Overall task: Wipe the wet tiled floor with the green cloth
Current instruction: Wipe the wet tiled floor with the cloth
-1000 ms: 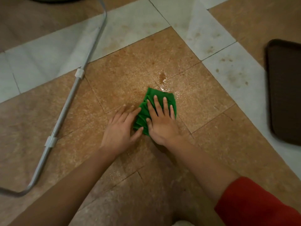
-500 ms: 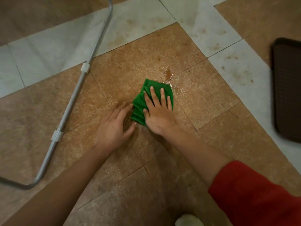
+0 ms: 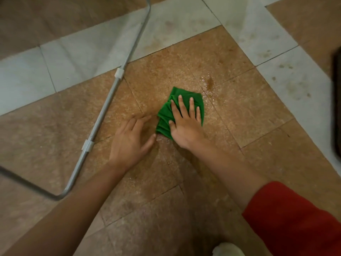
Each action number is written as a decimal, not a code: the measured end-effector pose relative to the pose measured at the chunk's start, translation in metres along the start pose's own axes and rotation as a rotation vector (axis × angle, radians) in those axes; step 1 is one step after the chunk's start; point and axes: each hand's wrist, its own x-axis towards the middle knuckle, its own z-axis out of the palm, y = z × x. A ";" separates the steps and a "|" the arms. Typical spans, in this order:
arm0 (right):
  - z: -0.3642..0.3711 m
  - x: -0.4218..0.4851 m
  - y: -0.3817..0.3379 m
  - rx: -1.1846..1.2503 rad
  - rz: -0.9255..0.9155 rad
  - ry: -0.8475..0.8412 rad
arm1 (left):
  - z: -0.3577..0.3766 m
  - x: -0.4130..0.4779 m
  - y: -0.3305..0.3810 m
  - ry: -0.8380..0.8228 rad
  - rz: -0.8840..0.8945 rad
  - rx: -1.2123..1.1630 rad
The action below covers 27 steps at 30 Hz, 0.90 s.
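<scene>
A folded green cloth (image 3: pixel 178 97) lies on the brown tiled floor (image 3: pixel 239 111). My right hand (image 3: pixel 186 122) presses flat on it with straight, spread fingers. A small brown puddle (image 3: pixel 210 82) and glistening wet streaks sit just beyond the cloth's far right corner. More wet shine (image 3: pixel 162 145) shows between my hands and nearer me. My left hand (image 3: pixel 132 139) rests flat on the floor just left of the cloth, its thumb close to the cloth's near edge; whether it touches is unclear.
A grey metal tube frame (image 3: pixel 103 115) with white clips lies on the floor to the left. Pale stained tiles (image 3: pixel 287 78) border the brown ones at the back and right. A dark mat edge (image 3: pixel 336 108) shows at far right. A white shoe tip (image 3: pixel 227 249) is at the bottom.
My left hand has drawn off the cloth's left edge onto the bare floor. My right hand stays pressed flat on the cloth. The camera view has shifted, so the scene sits further right.
</scene>
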 end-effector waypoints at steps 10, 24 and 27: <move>0.005 -0.010 0.000 -0.027 -0.125 0.011 | -0.012 -0.008 -0.012 0.053 -0.076 -0.049; -0.002 0.028 -0.031 -0.025 -0.128 -0.043 | -0.018 -0.004 -0.027 0.083 -0.120 -0.072; -0.002 0.040 -0.052 -0.012 -0.058 -0.053 | -0.020 -0.002 -0.034 0.092 -0.129 -0.067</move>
